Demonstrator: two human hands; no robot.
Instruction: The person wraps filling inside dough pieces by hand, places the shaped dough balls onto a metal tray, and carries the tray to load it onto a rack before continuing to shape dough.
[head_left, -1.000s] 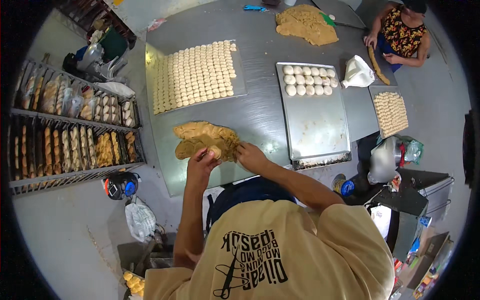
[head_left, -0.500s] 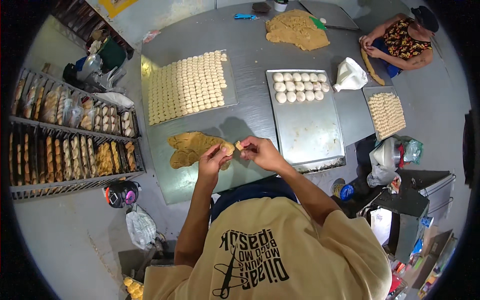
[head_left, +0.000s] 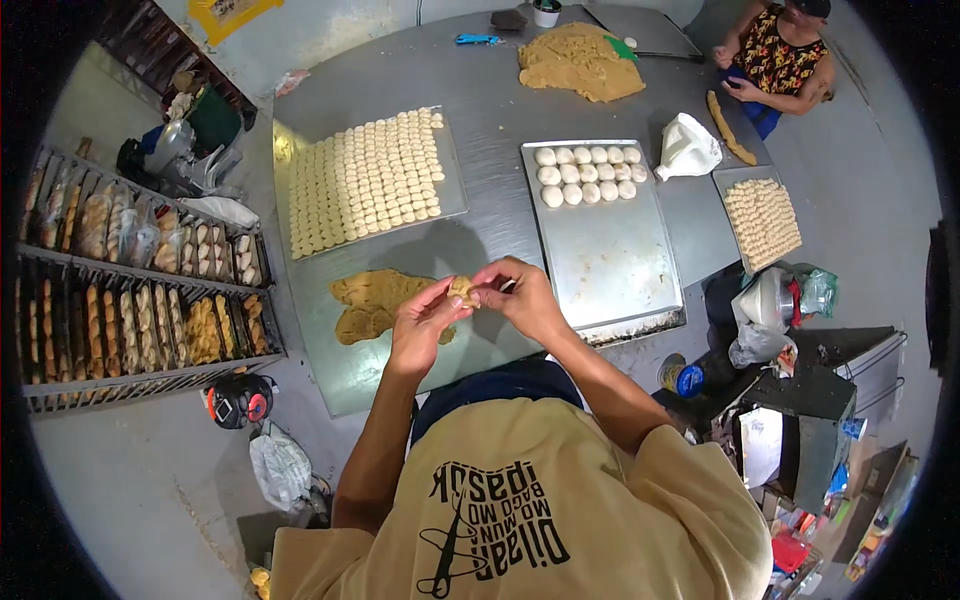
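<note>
Between my two hands is a small pale tan dough piece (head_left: 461, 289). My left hand (head_left: 416, 325) cups it from the left, fingers bent around its side. From the right, my right hand (head_left: 514, 297) pinches at the same piece with thumb and fingertips. A flattened mass of brown filling-like dough (head_left: 368, 303) lies on the table just left of and beyond my left hand, partly hidden by it. Beyond my right hand, a metal tray (head_left: 612, 260) carries several round white dough balls (head_left: 587, 172) in rows at its far end.
A sheet of small dough pieces (head_left: 370, 180) sits at the table's left. Farther off are a big tan dough mound (head_left: 580, 62), a blue tool (head_left: 479, 39) and a white bag (head_left: 690, 147). A co-worker (head_left: 780, 60) sits far right by a dough strip (head_left: 730, 128) and a filled tray (head_left: 763, 218).
My right hand has moved left and brought its small bit to the dough in my left hand. The co-worker's hands have come off the dough strip. The whole view has shifted slightly.
</note>
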